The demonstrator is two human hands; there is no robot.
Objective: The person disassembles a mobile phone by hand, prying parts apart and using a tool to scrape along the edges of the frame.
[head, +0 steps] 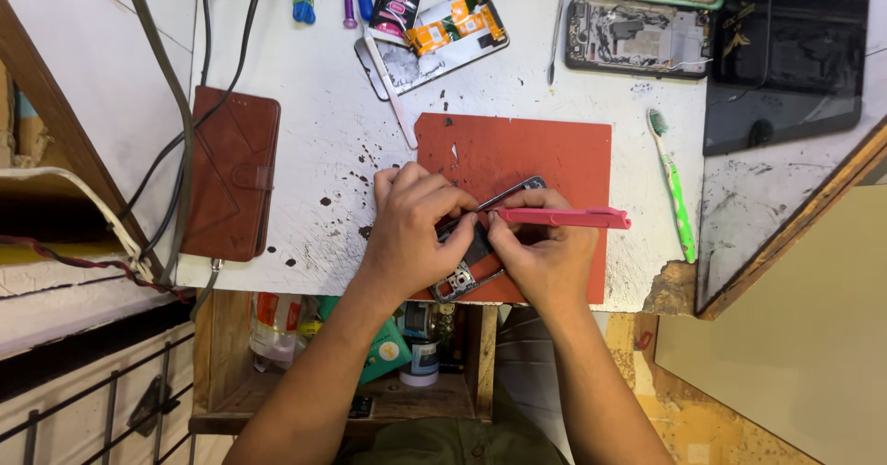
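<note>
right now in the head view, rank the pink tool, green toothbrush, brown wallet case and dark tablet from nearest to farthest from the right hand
1. Pink tool: held in the right hand, over the red mat.
2. Green toothbrush: on the table to the hand's right.
3. Dark tablet: top right corner.
4. Brown wallet case: far left, beyond the left hand.

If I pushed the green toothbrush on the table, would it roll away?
Probably not far: the green plastic toothbrush lies flat on the white table, and its bristled head would likely stop a roll. It looks thin and light, so it would probably slide easily.
</note>
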